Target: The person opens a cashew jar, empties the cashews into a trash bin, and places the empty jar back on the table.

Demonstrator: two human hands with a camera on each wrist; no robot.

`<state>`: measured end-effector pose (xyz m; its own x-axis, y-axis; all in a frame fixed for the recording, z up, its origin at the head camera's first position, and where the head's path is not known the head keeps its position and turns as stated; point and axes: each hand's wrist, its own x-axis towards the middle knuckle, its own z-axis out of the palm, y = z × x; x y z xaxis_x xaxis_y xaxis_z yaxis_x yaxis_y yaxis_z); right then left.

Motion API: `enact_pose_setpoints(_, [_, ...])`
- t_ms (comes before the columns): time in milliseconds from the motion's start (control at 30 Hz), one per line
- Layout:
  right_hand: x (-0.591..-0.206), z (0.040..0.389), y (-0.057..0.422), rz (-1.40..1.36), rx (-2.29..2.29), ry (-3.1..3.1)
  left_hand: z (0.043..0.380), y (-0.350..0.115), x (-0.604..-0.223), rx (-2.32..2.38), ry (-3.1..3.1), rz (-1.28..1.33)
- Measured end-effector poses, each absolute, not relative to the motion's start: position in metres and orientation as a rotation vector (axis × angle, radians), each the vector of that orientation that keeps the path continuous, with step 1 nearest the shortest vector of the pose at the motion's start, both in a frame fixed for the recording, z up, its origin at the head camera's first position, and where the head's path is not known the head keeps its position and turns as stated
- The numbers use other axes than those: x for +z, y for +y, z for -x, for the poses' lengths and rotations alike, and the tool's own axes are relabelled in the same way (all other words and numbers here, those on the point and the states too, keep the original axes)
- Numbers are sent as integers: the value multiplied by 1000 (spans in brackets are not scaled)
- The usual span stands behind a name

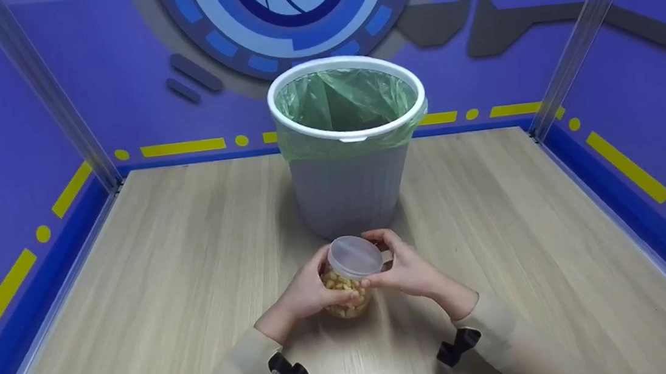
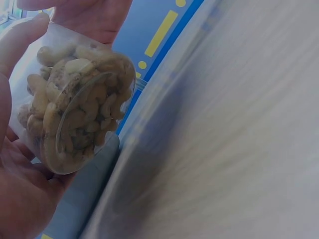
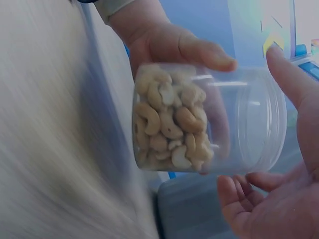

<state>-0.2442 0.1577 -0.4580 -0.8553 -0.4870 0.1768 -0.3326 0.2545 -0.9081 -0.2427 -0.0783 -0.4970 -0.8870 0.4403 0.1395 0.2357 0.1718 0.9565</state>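
Observation:
A clear plastic jar [image 1: 344, 308] of cashews [image 3: 172, 124] is tilted above the table, with a translucent round lid [image 1: 355, 256] on top. My left hand [image 1: 309, 287] grips the jar's body, its thumb lying across the front. At the lid's right side, my right hand [image 1: 405, 268] has its thumb and fingers spread about the rim. In the right wrist view a small gap shows between that thumb [image 3: 286, 64] and the jar; whether the other fingers touch is unclear. The left wrist view shows the jar's base and the cashews inside.
Just beyond the hands stands a grey bin [image 1: 348, 185] with a white rim and a green bag [image 1: 324, 99] lining it. Beneath is a light wood table [image 1: 195, 273]. Blue-purple panels [image 1: 83, 64] enclose the back and both sides.

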Motion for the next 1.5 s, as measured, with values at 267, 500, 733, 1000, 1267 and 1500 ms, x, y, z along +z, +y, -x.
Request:
enact_pose_setpoints(267, [-458, 245, 156, 737, -1714, 2345, 244, -79, -498, 1787, 2264, -663])
enact_pose_setpoints(500, [-458, 246, 160, 787, -1703, 2295, 244, -80, -498, 1785, 2258, -665])
enact_pose_setpoints(733, [-459, 248, 162, 862, -1708, 2217, 244, -80, -497, 1781, 2244, -664])
enact_pose_setpoints(1000, [-458, 247, 162, 892, -1715, 2184, 244, -80, -497, 1802, 2223, -660])
enact_pose_setpoints(1267, [-458, 244, 159, 804, -1643, 2366, 242, -78, -497, 1780, 2266, -669])
enact_pose_setpoints(1500, [-460, 245, 159, 783, -1602, 2400, 242, -78, -497, 1773, 2282, -667])
